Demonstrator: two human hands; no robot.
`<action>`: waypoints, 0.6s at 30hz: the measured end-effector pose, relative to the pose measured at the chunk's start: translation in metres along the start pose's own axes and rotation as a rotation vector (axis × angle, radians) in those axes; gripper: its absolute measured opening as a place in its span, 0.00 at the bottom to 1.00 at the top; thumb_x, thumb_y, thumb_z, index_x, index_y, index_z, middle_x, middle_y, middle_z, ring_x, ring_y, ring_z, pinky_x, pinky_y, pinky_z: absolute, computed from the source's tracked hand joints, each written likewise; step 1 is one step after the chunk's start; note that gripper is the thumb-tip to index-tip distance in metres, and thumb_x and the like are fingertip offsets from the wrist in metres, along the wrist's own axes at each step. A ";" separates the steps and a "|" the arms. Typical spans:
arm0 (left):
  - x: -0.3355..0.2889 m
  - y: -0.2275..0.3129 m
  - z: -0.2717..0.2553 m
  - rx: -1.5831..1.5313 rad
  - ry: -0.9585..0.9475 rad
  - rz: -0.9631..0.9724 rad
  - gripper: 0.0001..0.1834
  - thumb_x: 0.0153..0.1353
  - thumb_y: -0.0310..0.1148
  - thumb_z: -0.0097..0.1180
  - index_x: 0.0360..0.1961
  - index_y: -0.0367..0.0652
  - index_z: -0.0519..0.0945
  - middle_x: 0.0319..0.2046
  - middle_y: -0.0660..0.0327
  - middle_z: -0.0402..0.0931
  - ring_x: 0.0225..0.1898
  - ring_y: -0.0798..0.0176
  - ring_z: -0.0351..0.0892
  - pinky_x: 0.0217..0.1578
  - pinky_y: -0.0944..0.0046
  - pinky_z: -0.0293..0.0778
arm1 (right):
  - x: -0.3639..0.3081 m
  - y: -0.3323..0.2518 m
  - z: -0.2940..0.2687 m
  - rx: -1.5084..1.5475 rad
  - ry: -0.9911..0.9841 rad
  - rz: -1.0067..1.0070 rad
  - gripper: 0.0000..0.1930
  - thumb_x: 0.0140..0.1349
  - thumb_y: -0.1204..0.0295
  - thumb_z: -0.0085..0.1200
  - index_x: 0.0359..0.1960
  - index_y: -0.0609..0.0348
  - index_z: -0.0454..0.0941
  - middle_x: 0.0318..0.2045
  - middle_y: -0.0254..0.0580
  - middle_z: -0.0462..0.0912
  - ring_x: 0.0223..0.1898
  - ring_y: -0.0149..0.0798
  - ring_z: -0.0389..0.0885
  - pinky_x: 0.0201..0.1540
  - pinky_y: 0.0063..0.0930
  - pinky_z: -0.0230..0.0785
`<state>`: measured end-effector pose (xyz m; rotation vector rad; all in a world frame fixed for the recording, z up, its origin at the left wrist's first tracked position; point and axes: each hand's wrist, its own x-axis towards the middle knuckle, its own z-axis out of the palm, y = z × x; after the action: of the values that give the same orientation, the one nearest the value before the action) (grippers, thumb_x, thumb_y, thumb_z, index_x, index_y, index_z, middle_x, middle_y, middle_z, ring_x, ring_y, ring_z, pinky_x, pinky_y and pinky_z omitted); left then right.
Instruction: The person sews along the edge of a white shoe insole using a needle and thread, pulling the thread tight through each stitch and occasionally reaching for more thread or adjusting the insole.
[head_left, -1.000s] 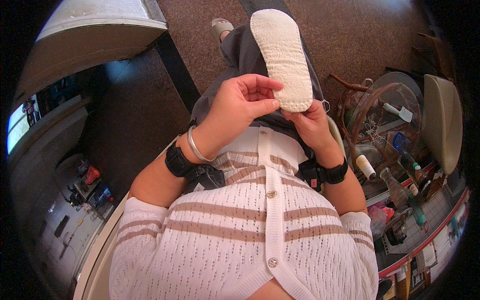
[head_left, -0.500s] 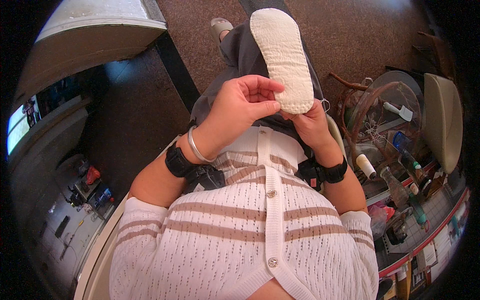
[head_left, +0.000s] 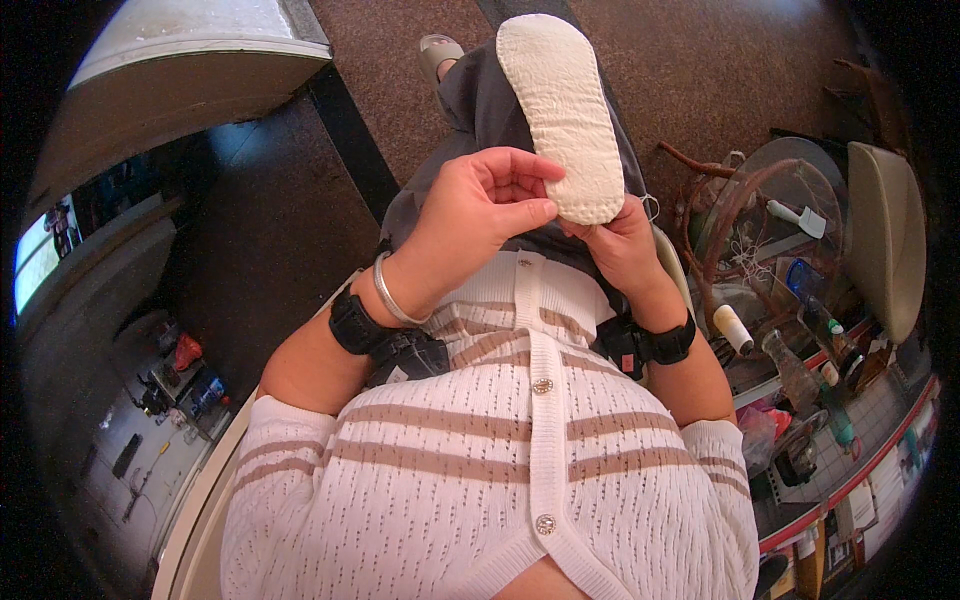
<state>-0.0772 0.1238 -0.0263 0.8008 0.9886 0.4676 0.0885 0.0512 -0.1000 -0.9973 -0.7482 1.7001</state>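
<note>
A cream, stitched shoe insole (head_left: 565, 110) is held up over my lap, its toe end pointing away from me. My left hand (head_left: 500, 190) pinches the near left edge between thumb and fingers. At the heel end, my right hand (head_left: 625, 240) grips the insole from below, with its fingers partly hidden behind it. A loop of white thread (head_left: 651, 207) sticks out beside my right hand. Small stitches run along the insole's rim.
To the right, a basket (head_left: 770, 215) holds a white-handled tool and tangled thread. Near it are a thread spool (head_left: 733, 328), a glass bottle (head_left: 790, 365) and a red-edged shelf (head_left: 850, 490). A pale-topped table (head_left: 200, 50) stands at upper left.
The insole and both hands have shifted very slightly to the left. My grip on the insole looks the same.
</note>
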 end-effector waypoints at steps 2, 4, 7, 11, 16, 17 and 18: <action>0.000 0.000 0.000 0.002 0.001 0.001 0.15 0.47 0.20 0.57 0.40 0.36 0.75 0.33 0.63 0.74 0.36 0.73 0.72 0.41 0.74 0.69 | 0.001 -0.001 -0.001 -0.008 -0.016 0.000 0.10 0.55 0.80 0.51 0.40 0.60 0.76 0.34 0.30 0.79 0.32 0.22 0.74 0.35 0.18 0.67; 0.000 0.000 0.001 0.011 0.007 0.003 0.16 0.47 0.19 0.57 0.40 0.36 0.75 0.34 0.63 0.74 0.36 0.73 0.72 0.41 0.73 0.69 | 0.001 -0.002 0.001 -0.011 -0.002 0.004 0.10 0.56 0.79 0.51 0.40 0.60 0.76 0.34 0.30 0.79 0.32 0.22 0.74 0.35 0.17 0.67; 0.000 0.000 0.001 0.007 0.009 -0.007 0.16 0.47 0.19 0.57 0.40 0.36 0.75 0.34 0.63 0.74 0.36 0.73 0.72 0.42 0.73 0.69 | 0.000 -0.003 0.002 -0.005 0.012 0.022 0.09 0.56 0.79 0.51 0.39 0.60 0.76 0.33 0.30 0.79 0.31 0.22 0.73 0.34 0.17 0.67; 0.000 0.000 0.001 0.009 0.010 -0.005 0.16 0.47 0.19 0.58 0.40 0.36 0.75 0.34 0.63 0.74 0.36 0.73 0.72 0.42 0.73 0.69 | 0.000 -0.003 0.001 -0.020 0.012 0.022 0.09 0.56 0.79 0.51 0.39 0.60 0.77 0.32 0.29 0.79 0.30 0.21 0.73 0.33 0.17 0.67; 0.000 -0.001 0.001 -0.006 0.007 -0.001 0.15 0.47 0.19 0.58 0.40 0.36 0.75 0.34 0.64 0.74 0.36 0.73 0.72 0.42 0.73 0.69 | -0.001 -0.003 0.002 -0.030 0.020 0.031 0.09 0.56 0.79 0.51 0.38 0.60 0.77 0.31 0.29 0.79 0.30 0.21 0.73 0.33 0.17 0.67; 0.000 -0.001 0.001 -0.003 0.008 -0.001 0.15 0.47 0.19 0.58 0.40 0.36 0.75 0.34 0.64 0.74 0.36 0.73 0.72 0.42 0.73 0.69 | -0.001 -0.003 0.002 -0.023 0.026 0.035 0.09 0.56 0.79 0.51 0.38 0.60 0.77 0.31 0.29 0.79 0.30 0.21 0.73 0.33 0.17 0.67; 0.000 -0.001 0.001 0.000 0.009 -0.001 0.15 0.47 0.19 0.58 0.40 0.37 0.75 0.33 0.64 0.74 0.36 0.73 0.72 0.42 0.73 0.69 | -0.001 -0.003 0.002 -0.021 0.026 0.034 0.09 0.56 0.80 0.51 0.38 0.60 0.77 0.31 0.29 0.79 0.30 0.21 0.73 0.33 0.17 0.67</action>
<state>-0.0767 0.1229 -0.0264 0.7990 0.9972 0.4699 0.0882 0.0512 -0.0966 -1.0491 -0.7374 1.7084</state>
